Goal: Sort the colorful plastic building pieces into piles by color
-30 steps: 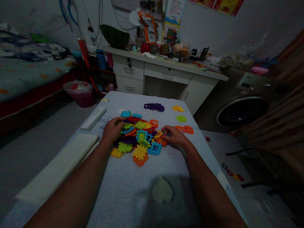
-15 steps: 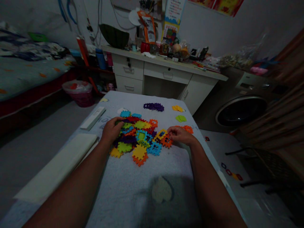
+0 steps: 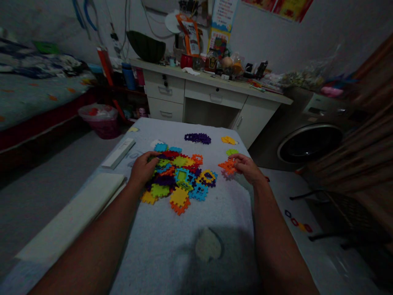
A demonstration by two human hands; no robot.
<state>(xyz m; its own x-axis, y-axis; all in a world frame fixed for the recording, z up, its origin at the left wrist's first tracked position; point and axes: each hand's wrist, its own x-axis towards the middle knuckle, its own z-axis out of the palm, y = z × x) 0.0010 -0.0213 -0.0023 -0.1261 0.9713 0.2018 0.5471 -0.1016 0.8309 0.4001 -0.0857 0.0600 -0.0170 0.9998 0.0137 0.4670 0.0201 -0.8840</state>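
Note:
My right hand (image 3: 246, 167) pinches an orange interlocking tile (image 3: 227, 166) by its edge, held right of the mixed pile. My left hand (image 3: 143, 167) rests against the pile's left side, fingers stretched over its edge and thumb apart. The pile holds many toothed plastic tiles, such as a yellow tile (image 3: 179, 196), a blue window tile (image 3: 199, 191) and a lime tile (image 3: 159, 190). Beyond it lies a group of purple tiles (image 3: 198, 138). Yellow tiles (image 3: 229, 140) lie at the far right, with lime tiles (image 3: 232, 152) just behind my right hand.
A pale cloth (image 3: 153, 246) covers the table. Along its left side lie a white box (image 3: 119, 153) and a long white panel (image 3: 73, 215). A white desk (image 3: 215, 90) stands behind, a washing machine (image 3: 310, 127) to the right, and a bin (image 3: 102, 125) at left.
My right hand has moved right and slightly away from me, lifting the orange tile off the pile's right edge. My left hand stays against the pile.

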